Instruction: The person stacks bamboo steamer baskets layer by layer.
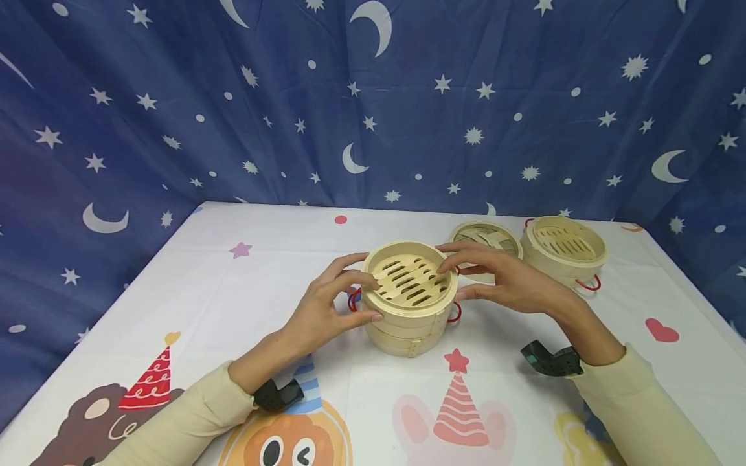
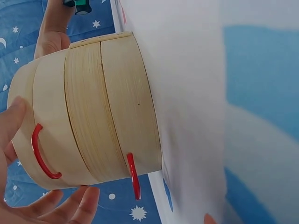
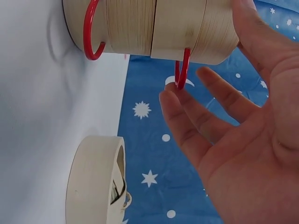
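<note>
Head view: half-curled left hand (image 1: 322, 304) and right hand (image 1: 514, 279) grip the steamer stack (image 1: 401, 327) at opposite sides, probably for balance.

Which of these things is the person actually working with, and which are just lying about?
In the job:
bamboo steamer stack, with red handles
left hand and right hand, both on the stack

Lying about, though the first two may well belong:
woven-topped bamboo piece, behind the stack
separate bamboo steamer, farther right
patterned tablecloth, just the setting
</note>
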Available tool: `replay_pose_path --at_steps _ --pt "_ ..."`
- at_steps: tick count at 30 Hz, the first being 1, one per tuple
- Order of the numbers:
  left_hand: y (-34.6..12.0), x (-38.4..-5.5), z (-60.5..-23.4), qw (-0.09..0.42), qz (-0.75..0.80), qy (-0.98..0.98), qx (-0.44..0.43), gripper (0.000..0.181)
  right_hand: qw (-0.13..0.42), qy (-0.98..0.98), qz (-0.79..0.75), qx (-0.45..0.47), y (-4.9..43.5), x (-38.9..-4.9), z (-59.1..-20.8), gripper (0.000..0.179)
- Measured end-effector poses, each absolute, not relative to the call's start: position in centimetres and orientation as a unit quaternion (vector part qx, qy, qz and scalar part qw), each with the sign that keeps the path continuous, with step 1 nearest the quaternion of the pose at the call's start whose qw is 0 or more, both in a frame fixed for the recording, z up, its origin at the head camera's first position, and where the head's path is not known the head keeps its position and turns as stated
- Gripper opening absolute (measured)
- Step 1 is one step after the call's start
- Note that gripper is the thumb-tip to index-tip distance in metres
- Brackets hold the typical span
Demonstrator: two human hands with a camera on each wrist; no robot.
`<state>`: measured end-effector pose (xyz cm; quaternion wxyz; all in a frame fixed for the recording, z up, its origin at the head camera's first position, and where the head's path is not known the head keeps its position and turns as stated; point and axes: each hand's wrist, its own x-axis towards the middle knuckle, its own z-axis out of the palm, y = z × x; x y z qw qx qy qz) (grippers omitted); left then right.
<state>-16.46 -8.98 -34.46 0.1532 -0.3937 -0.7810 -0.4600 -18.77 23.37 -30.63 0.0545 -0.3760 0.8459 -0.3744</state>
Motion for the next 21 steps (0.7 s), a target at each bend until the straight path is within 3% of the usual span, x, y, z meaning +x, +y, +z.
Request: replay_pose_path --at_steps 15,21 --pt "-9.17 -16.88 -34.71 0.112 -0.480 -0.777 -0.393 0.048 0.053 0.820 -0.408 -0.398 23.37 -18.94 -30.73 0.037" --pt "-9.17 -16.90 -34.76 0.118 -0.476 -0.774 -0.399 0.052 0.057 0.815 -0.419 -0.396 23.16 -18.96 -30.79 0.032"
